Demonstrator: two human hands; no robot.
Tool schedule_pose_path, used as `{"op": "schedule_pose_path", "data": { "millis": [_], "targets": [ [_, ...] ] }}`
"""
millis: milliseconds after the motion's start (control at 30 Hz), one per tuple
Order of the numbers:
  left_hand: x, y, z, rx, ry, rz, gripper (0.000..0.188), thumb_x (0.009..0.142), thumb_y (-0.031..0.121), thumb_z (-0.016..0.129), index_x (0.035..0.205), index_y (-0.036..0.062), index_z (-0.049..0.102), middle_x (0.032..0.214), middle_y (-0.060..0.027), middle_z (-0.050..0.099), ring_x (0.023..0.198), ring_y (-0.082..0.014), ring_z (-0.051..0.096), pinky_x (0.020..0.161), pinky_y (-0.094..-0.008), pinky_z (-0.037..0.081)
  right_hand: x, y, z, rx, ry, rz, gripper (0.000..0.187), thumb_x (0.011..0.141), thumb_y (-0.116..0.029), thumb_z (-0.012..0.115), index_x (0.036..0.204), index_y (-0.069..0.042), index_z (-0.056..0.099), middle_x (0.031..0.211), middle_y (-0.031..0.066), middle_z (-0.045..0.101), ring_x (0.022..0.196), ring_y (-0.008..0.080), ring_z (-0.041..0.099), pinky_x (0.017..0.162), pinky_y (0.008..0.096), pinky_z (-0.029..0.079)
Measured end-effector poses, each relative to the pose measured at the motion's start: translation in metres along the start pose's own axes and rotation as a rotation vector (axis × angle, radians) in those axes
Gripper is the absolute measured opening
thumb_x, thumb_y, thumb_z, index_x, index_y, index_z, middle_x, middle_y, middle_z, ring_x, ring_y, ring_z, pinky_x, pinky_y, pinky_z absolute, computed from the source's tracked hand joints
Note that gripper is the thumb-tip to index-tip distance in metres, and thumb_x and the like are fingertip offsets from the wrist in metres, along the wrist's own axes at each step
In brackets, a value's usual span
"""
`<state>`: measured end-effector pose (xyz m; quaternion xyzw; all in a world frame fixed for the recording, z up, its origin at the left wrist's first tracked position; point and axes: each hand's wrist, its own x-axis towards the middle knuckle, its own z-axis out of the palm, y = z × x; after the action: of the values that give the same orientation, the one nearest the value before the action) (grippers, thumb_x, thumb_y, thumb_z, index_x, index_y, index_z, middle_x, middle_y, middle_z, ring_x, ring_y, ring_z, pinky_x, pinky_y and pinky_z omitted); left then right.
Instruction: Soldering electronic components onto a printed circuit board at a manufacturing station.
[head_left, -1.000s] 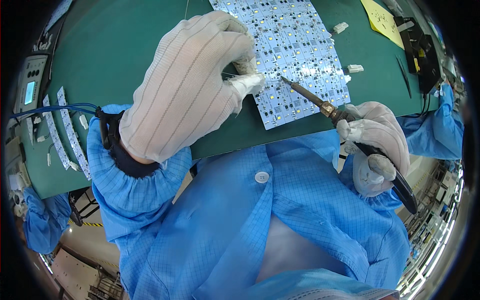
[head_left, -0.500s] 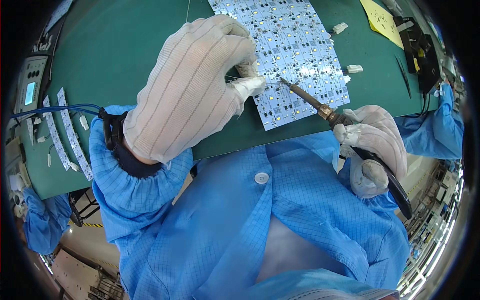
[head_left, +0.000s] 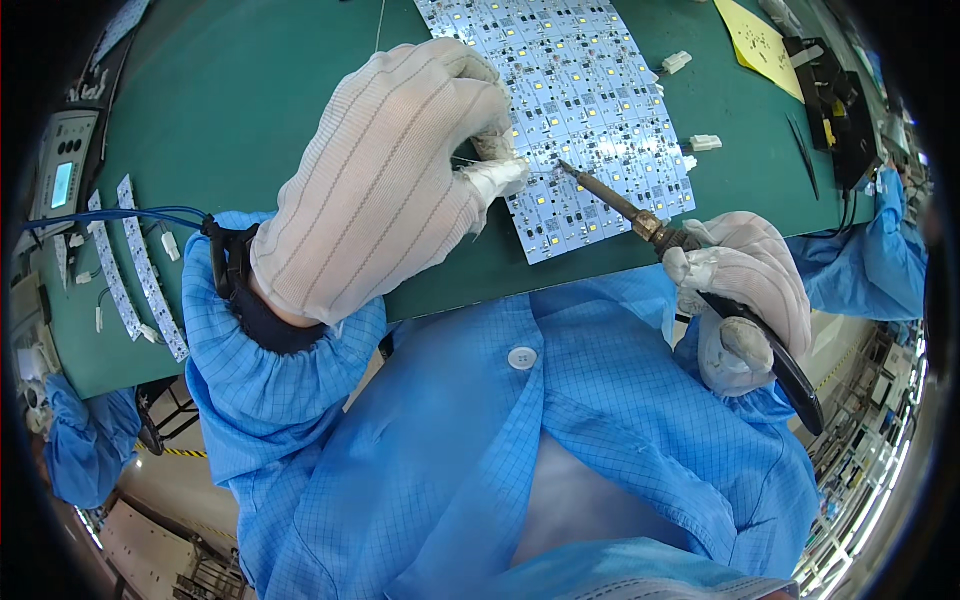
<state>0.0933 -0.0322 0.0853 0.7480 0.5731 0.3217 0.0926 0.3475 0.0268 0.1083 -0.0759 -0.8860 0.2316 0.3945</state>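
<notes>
A white circuit board (head_left: 610,75) with rows of small yellowish LEDs and dark chips lies on the green bench mat. My right hand (head_left: 745,300), in a white glove, is closed round the black handle of a soldering iron (head_left: 625,205). The iron slants up to the left, its tip at the board's surface. Over the board's left edge, my gloved left hand (head_left: 385,180) pinches a thin solder wire (head_left: 463,159); its end reaches toward the iron tip. Whether wire and tip touch is too small to tell. A black wrist strap (head_left: 235,270) circles my left wrist.
Two narrow LED strips (head_left: 150,265) with white connectors lie at the left, near a grey device with a lit screen (head_left: 62,185). White connectors (head_left: 705,143) sit beside the board. Tweezers (head_left: 803,155), yellow paper (head_left: 758,48) and a black holder (head_left: 840,110) are at the right.
My left hand has shifted slightly down in the picture. The iron tip stays at nearly the same spot on the board, and both grips are unchanged.
</notes>
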Motion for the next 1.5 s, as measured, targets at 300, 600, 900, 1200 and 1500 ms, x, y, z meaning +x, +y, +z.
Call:
{"op": "schedule_pose_path", "data": {
  "millis": [300,600,900,1200,1500],
  "targets": [
    [0.003,0.001,-0.006,0.030,-0.015,-0.009,0.022,0.064,0.018,0.078,0.072,0.0075,0.060,0.094,-0.0040,0.062,0.084,-0.0240,0.058,0.074,-0.0343,0.044,-0.006,0.007,0.004,0.003,0.108,-0.043,0.063,0.096,-0.053,0.038,0.085,0.005,0.062,0.066,0.0122,0.065,0.054,0.0183,0.059,0.053,0.0330,0.048],
    [-0.003,0.001,-0.002,-0.022,0.000,-0.023,0.022,0.064,0.018,0.078,0.071,0.0079,0.060,0.094,-0.0044,0.063,0.085,-0.0245,0.059,0.075,-0.0345,0.045,0.007,-0.001,-0.004,-0.113,-0.107,-0.028,0.062,0.097,-0.052,0.036,0.087,0.004,0.062,0.070,0.0132,0.066,0.054,0.0175,0.059,0.054,0.0336,0.048],
    [-0.002,0.002,0.000,0.006,0.007,-0.020,0.023,0.063,0.018,0.079,0.072,0.0077,0.061,0.095,-0.0047,0.063,0.087,-0.0246,0.059,0.076,-0.0347,0.046,-0.008,0.014,-0.018,0.026,-0.220,-0.027,0.065,0.097,-0.053,0.033,0.087,0.004,0.062,0.070,0.0142,0.066,0.054,0.0178,0.059,0.053,0.0324,0.048],
    [0.002,0.003,-0.005,0.024,-0.043,-0.031,0.024,0.062,0.018,0.080,0.073,0.0073,0.061,0.095,-0.0043,0.063,0.086,-0.0244,0.059,0.076,-0.0343,0.046,-0.001,0.008,-0.014,-0.039,-0.204,-0.028,0.066,0.097,-0.053,0.034,0.085,0.005,0.062,0.068,0.0146,0.066,0.052,0.0168,0.058,0.051,0.0323,0.047],
    [0.001,0.001,0.000,-0.034,0.015,0.001,0.023,0.062,0.018,0.079,0.072,0.0078,0.061,0.094,-0.0036,0.063,0.085,-0.0237,0.059,0.075,-0.0342,0.045,0.003,0.008,-0.012,0.001,-0.182,-0.037,0.064,0.097,-0.052,0.036,0.082,0.005,0.063,0.066,0.0143,0.065,0.051,0.0161,0.057,0.053,0.0318,0.047]
  ]
}}
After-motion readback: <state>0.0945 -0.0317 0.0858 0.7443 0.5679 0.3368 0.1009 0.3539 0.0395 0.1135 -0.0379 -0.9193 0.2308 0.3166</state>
